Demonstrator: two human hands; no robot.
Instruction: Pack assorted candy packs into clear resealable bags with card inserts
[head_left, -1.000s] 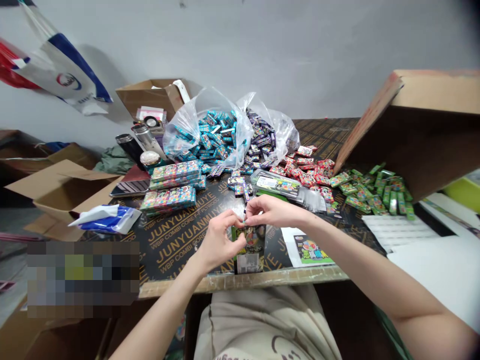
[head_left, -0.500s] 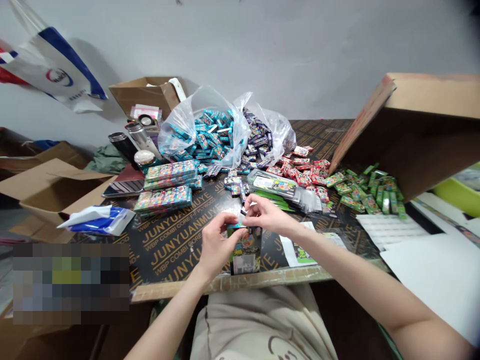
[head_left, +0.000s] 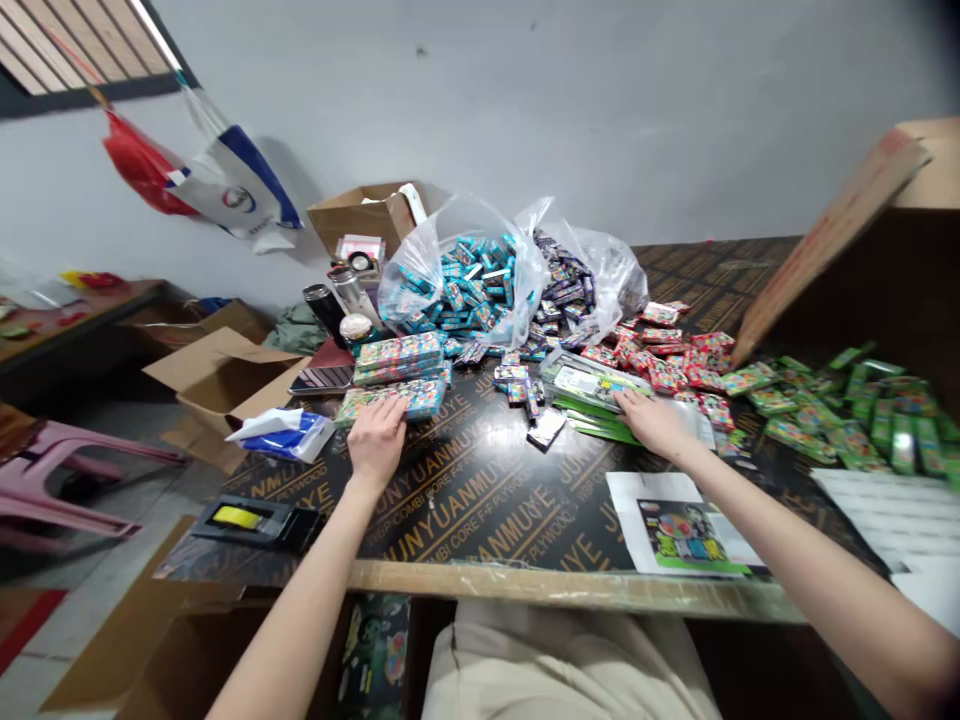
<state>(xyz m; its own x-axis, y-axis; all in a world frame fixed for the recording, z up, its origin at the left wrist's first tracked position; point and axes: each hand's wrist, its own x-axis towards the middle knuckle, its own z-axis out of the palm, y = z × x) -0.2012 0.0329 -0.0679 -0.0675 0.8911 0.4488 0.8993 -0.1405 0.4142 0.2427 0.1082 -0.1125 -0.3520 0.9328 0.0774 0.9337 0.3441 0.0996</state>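
Observation:
At the near row of wrapped multicoloured bundles of small boxes (head_left: 426, 398), my left hand (head_left: 377, 437) has its fingers curled over the front bundle's edge. My right hand (head_left: 652, 420) lies at a stack of flat clear-and-green printed packages (head_left: 589, 382), fingertips closed on the right end of the top one. Between the hands are several small purple boxes (head_left: 516, 375) and a small white-faced box (head_left: 547, 428). Below my right forearm lies a printed sheet (head_left: 679, 530) with a black and green picture.
Clear bags hold blue boxes (head_left: 480, 285) and purple boxes (head_left: 566, 275). Loose red boxes (head_left: 667, 360) and green boxes (head_left: 817, 410) lie rightward beside a tilted carton (head_left: 829, 235). At left are a tape dispenser (head_left: 255, 522), a tissue pack (head_left: 281, 435), flasks (head_left: 352, 292) and an open carton (head_left: 225, 385).
My hands have parted from the printed box they held at the table's front, which is gone from there. The left reached the bundles, the right the flat packages. The view has swung left.

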